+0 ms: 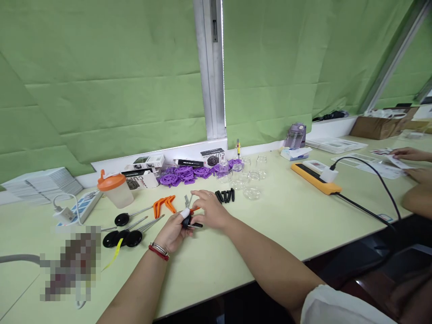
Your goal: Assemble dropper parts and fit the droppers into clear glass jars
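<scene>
My left hand is closed round a small black part, its thumb lying along the top. A slim metal rod rises from this part, and a bit of orange shows beside it. My right hand curves over the same part from the right, fingers bent at the rod and orange piece; its exact grip is partly hidden. Just beyond lie short metal pieces and several black grips. Orange angled levers lie left of them. Metal rods with black round ends rest near my left hand.
Purple plastic parts are piled at the back beside clear glass-like cups. An orange-lidded shaker stands left. A yellow power strip with a trailing cable lies right. Another person's hands hold paper at far right.
</scene>
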Motion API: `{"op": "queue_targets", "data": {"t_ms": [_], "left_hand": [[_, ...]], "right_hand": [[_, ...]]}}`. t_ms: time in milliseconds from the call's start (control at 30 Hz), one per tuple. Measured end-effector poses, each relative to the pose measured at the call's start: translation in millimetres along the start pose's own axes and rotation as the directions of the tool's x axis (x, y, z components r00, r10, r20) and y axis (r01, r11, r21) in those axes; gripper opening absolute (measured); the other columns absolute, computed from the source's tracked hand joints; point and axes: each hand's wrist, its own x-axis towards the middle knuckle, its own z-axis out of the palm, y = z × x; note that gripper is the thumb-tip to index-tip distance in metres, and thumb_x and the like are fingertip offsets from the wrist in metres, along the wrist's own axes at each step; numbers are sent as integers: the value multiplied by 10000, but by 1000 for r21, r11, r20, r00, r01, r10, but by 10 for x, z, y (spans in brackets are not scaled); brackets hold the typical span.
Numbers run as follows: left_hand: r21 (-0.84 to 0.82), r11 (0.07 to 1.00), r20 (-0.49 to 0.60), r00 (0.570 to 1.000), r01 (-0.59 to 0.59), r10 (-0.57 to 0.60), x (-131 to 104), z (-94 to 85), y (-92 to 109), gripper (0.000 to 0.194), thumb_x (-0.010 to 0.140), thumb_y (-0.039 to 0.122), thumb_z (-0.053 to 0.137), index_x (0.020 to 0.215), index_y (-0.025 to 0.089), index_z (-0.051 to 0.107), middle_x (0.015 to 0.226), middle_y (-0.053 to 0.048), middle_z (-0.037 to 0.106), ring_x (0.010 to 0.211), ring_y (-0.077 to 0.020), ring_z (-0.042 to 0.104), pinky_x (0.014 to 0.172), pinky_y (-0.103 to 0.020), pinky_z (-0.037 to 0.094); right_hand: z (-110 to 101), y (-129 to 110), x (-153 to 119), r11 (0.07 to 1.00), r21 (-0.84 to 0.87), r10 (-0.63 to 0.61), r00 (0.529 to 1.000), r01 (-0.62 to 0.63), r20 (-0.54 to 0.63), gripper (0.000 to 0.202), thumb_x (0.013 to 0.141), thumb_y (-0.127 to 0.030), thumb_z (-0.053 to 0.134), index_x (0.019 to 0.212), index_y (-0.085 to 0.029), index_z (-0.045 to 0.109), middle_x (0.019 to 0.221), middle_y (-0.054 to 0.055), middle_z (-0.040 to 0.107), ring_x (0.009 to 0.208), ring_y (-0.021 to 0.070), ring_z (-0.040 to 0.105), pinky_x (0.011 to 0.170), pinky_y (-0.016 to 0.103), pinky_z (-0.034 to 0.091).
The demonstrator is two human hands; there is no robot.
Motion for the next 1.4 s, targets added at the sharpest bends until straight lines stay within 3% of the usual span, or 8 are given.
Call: {"op": "queue_targets", "data": {"t_ms": [100,200,267,367,533,967,1267,1400], "left_hand": [[-22,999,-102,994,-30,27,20,-26,28,209,783,339,636,827,138,600,682,-25,597,491,-109,558,388,-213,446],[-34,998,-169,985,-53,46,27,-43,57,210,772,352,643,797,152,586,682,-21,595,473,-98,539,383,-214,434],[-33,998,-182,982,-58,51,23,-45,66,231,757,376,656,785,159,578,685,-19,594,466,-91,528,387,-213,429],[-12,997,-179,981,-71,67,10,-37,66,242,713,356,700,768,162,566,685,-11,585,474,-85,521,394,-206,421],[17,996,-177,980,-89,91,-6,-24,75,223,660,245,727,754,157,544,660,4,570,492,-86,507,397,-206,417],[27,993,-158,980,-117,120,37,-110,88,236,669,257,717,767,166,523,633,21,546,468,-80,502,381,-191,376],[-10,973,-212,951,-231,224,74,-189,118,259,639,274,729,792,167,551,653,27,511,473,-80,478,361,-193,341],[-12,965,-212,944,-260,252,35,-176,164,254,642,284,729,792,166,560,660,28,505,492,-85,480,370,-195,342]], "right_hand": [[-158,233,21,944,-44,316,934,-327,-167,146,875,-283,541,883,-179,642,1160,112,609,1091,216,532,931,361,386],[-330,502,-7,699,-131,665,706,-703,-245,211,882,-177,466,1040,-125,595,1065,161,619,969,232,595,777,324,446],[-401,636,-42,537,-184,811,564,-823,-155,223,817,-144,543,1030,-115,601,1021,170,631,925,248,617,686,294,452],[-430,722,-82,471,-203,861,498,-858,-106,204,765,-134,603,966,-112,632,950,172,649,845,248,642,607,272,444],[-421,693,-96,467,-215,863,495,-858,-101,202,748,-131,636,948,-113,652,919,182,655,825,242,654,614,270,453],[-461,629,-72,495,-241,830,536,-835,-153,192,761,-139,585,939,-108,650,914,176,660,822,239,640,595,265,422],[-185,272,-37,848,-248,493,869,-469,40,121,782,-199,527,857,-173,618,856,47,649,711,145,560,554,236,308],[-115,71,-64,924,-297,300,938,-241,172,131,834,-268,528,854,-172,615,903,50,649,797,155,561,623,247,304]]}}
